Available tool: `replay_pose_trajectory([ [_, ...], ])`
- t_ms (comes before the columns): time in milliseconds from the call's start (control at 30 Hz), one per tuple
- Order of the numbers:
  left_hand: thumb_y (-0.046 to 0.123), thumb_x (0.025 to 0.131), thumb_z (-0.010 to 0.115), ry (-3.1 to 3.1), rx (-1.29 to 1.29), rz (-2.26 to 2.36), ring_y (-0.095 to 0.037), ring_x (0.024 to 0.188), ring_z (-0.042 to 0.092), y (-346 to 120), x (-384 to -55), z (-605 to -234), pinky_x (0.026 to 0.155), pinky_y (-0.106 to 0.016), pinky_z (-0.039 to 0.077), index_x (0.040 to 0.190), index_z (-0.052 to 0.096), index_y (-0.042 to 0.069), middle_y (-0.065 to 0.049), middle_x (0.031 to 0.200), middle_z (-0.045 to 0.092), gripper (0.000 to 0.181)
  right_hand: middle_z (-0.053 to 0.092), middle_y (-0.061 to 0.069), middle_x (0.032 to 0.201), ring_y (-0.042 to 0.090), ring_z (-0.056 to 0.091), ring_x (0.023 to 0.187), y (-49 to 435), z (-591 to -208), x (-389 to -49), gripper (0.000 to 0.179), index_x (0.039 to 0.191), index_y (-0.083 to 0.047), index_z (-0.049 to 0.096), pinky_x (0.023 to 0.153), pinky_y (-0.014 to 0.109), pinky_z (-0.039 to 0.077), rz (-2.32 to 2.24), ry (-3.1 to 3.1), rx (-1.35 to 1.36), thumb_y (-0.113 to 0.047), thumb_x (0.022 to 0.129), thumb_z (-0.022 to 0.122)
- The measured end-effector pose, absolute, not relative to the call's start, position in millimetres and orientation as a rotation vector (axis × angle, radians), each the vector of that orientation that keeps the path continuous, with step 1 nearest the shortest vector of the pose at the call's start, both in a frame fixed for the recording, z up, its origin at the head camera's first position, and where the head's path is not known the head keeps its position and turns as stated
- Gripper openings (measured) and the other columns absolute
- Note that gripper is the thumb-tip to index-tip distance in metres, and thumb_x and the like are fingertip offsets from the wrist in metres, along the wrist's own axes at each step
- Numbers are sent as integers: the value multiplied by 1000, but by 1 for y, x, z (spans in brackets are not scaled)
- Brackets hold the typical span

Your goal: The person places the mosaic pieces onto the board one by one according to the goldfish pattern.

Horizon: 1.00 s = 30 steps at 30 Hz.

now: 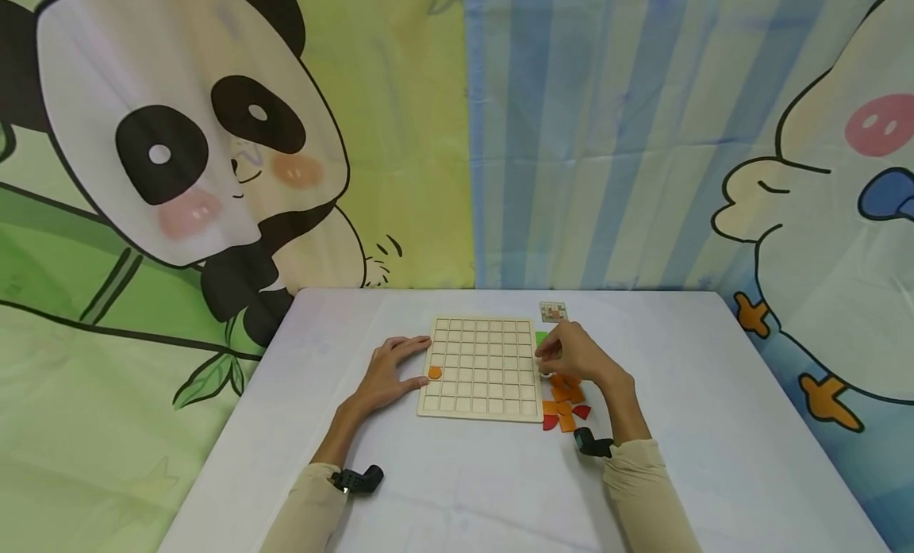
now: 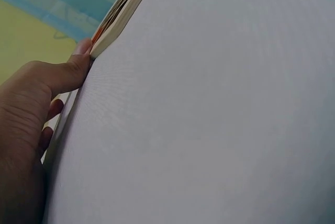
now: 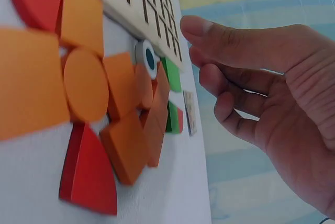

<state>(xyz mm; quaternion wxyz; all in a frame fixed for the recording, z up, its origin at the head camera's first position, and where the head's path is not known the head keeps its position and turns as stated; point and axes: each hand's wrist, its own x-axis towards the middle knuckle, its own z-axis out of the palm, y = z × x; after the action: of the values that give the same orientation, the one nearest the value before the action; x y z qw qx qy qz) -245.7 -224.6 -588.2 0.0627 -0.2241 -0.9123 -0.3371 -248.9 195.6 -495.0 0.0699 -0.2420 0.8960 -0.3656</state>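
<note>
The left hand touches the grid board along its nine o'clock edge, thumb and fingers spread wide. Just inside that edge, also at nine, an orange disc sits in a cell. The right hand hangs at three o'clock, fingers bent, thumb close to them, nothing showing between. Orange pieces and red pieces lie towards four, a small card at two

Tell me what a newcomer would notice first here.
Probably the big panda on the left of the backdrop. Next, the pale gridded board on the table, with a lone orange disc near its left edge, beside the left hand. Then the bright pieces right of the board, by the right hand.
</note>
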Motion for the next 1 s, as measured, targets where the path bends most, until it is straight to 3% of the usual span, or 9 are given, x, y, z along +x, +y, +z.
replay_pose_trajectory([
  [333,40,90,90,-2793,-670,-1014,-26,148,48,-226,-247,-590,119,-59,32,159,58,29,9,167,55,78,80,9,86,15,66,71,220,-498,-243,12,96,0,86,68,25,59,-1037,2688,-642,6,86,86],
  [733,38,89,91,-2774,-677,-1021,-28,147,48,-225,-246,-590,117,-59,32,159,59,26,6,166,56,77,73,4,77,15,59,69,224,-509,-240,19,95,-3,85,64,25,55,-1016,2631,-593,8,81,88],
  [1000,41,89,91,-2772,-674,-1024,-26,148,48,-226,-247,-590,118,-58,32,159,59,28,9,166,56,78,74,6,81,17,59,71,222,-511,-239,22,97,-2,85,65,24,56,-1030,2627,-555,10,80,88],
])
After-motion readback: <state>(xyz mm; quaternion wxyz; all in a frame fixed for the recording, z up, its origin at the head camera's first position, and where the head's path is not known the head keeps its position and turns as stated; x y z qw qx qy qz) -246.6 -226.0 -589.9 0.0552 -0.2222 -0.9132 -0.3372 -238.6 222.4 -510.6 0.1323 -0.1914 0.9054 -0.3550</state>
